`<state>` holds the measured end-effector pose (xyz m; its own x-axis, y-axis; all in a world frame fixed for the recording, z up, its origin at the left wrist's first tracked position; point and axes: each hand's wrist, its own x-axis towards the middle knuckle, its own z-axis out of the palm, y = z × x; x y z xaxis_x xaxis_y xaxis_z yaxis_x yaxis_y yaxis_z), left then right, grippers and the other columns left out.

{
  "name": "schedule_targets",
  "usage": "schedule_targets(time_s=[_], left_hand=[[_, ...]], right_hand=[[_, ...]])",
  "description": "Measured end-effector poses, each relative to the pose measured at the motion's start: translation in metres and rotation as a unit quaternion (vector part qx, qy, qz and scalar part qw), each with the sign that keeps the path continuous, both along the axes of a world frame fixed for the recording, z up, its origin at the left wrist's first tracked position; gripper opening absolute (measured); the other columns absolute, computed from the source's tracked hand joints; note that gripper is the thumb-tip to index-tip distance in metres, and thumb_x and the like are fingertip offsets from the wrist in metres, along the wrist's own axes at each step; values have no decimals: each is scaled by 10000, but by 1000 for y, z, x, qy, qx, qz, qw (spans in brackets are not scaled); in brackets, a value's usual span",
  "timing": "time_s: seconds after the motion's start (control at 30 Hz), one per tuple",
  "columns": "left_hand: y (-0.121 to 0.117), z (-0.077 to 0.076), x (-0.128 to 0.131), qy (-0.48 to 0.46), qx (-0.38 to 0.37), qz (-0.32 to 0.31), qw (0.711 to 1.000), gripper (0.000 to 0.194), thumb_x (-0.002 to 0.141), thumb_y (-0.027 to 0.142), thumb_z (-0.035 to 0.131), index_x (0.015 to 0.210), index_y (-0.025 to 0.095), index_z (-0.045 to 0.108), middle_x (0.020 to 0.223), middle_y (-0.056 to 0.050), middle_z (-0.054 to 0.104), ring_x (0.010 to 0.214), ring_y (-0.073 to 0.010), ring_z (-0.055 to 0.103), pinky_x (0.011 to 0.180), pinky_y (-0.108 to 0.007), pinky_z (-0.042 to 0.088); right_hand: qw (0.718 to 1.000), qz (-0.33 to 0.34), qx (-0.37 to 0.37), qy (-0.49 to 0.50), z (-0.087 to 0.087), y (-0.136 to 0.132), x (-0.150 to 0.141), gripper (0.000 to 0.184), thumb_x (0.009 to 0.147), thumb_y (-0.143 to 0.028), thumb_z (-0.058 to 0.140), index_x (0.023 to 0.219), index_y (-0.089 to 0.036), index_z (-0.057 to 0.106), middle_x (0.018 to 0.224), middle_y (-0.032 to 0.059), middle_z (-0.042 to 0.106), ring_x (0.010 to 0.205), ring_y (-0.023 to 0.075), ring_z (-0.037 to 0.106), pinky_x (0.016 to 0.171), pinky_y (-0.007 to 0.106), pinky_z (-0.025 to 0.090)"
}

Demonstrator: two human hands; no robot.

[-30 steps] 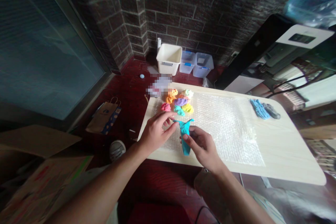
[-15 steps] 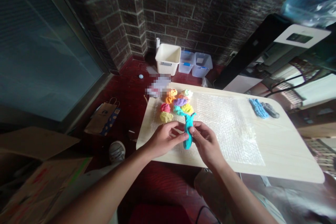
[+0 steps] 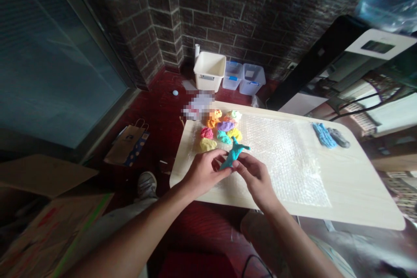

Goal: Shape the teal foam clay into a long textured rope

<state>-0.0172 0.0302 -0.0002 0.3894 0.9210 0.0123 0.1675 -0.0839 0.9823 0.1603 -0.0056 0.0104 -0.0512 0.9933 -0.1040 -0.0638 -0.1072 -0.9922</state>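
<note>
Between my hands, over the near side of the table, is a turquoise piece of what looks like modelling clay [image 3: 236,152]. It is tilted, with a forked end of two thin prongs pointing up and to the right. My left hand [image 3: 206,169] grips its lower end, and part of that end is hidden by the fingers. My right hand [image 3: 256,173] pinches it from the other side with thumb and fingers. Just beyond lie several crumpled soft lumps: a pale yellow lump [image 3: 207,144], a red lump [image 3: 206,133], a turquoise lump [image 3: 223,137] and a purple lump [image 3: 226,126].
Bubble wrap [image 3: 286,160] covers the middle of the pale table [image 3: 365,195]. A blue bundle [image 3: 324,135] and a grey bundle [image 3: 339,137] lie at its right. Storage bins [image 3: 210,83] stand by the brick wall. Left are a paper bag [image 3: 125,145] and a cardboard box [image 3: 58,230].
The turquoise clay has turned in my hands: its forked end now leans right with the prongs spread wider, and its lower end has swung left into my left hand.
</note>
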Motion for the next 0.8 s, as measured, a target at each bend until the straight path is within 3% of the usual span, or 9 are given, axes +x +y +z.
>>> schedule_targets(time_s=[0.2, 0.4, 0.63, 0.8], left_hand=[[-3, 2, -3, 78, 114, 4, 990, 195, 784, 312, 833, 825, 176, 699, 803, -10, 708, 716, -147, 620, 648, -257, 449], [-5, 0, -4, 64, 78, -11, 995, 142, 860, 314, 762, 915, 183, 767, 813, -29, 766, 683, -158, 657, 633, -253, 475], [-4, 1, -4, 48, 55, -51, 996, 211, 961, 289, 597, 940, 158, 761, 835, -43, 761, 715, -150, 657, 649, -233, 483], [-5, -2, 0, 50, -6, -56, 997, 205, 886, 348, 711, 921, 147, 734, 852, -34, 740, 717, -146, 633, 626, -235, 449]], right_hand=[[999, -25, 1, -21, -12, 0, 3, 327, 923, -485, 743, 779, -193, 768, 733, 37, 730, 710, 190, 649, 731, 333, 525], [999, -49, -9, -17, -28, 3, 9, 327, 969, -433, 705, 751, -193, 747, 688, 24, 696, 684, 163, 616, 703, 301, 480], [998, -57, -12, 10, -30, 6, 7, 327, 966, -438, 709, 761, -186, 745, 689, 31, 687, 665, 157, 601, 672, 296, 472], [998, -65, -14, 17, -29, 4, 9, 324, 957, -440, 718, 751, -191, 735, 678, 24, 671, 654, 162, 604, 666, 305, 485]])
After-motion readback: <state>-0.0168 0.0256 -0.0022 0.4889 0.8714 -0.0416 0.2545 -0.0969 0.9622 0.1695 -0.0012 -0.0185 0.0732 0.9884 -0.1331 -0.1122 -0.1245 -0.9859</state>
